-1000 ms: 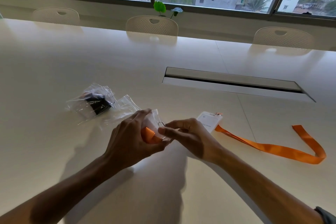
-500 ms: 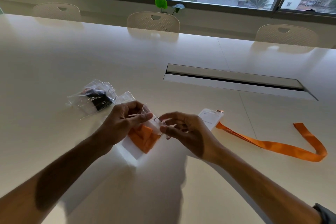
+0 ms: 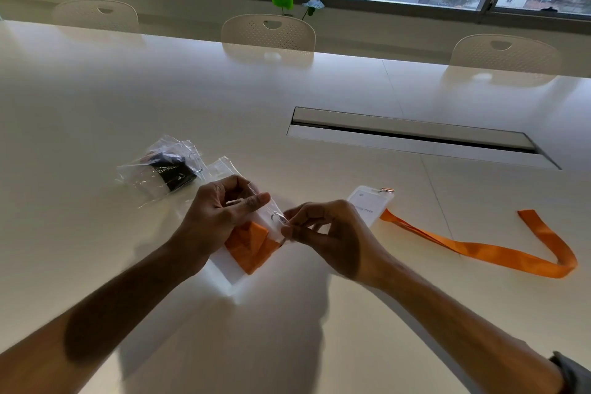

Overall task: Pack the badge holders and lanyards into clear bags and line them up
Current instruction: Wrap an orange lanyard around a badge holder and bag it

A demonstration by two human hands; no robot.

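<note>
Both hands hold one clear bag (image 3: 228,269) just above the table, with a folded orange lanyard (image 3: 252,248) and a white badge holder inside it. My left hand (image 3: 220,211) pinches the bag's top edge from the left. My right hand (image 3: 326,232) pinches the same edge from the right, beside a small metal clip. Behind my left hand lies a packed clear bag with a black lanyard (image 3: 166,174), with another clear bag (image 3: 224,168) next to it. A loose white badge holder (image 3: 371,206) lies to the right, clipped to an unfolded orange lanyard (image 3: 499,253).
The white table (image 3: 128,99) has a long cable slot (image 3: 415,137) at centre right. Three white chairs (image 3: 268,32) stand along the far edge under the windows, and a small green plant (image 3: 283,0) sits on the sill.
The bag has dropped lower and tilted, so the orange lanyard and white holder now show below my left hand. My fingers have shifted along the bag's top edge.
</note>
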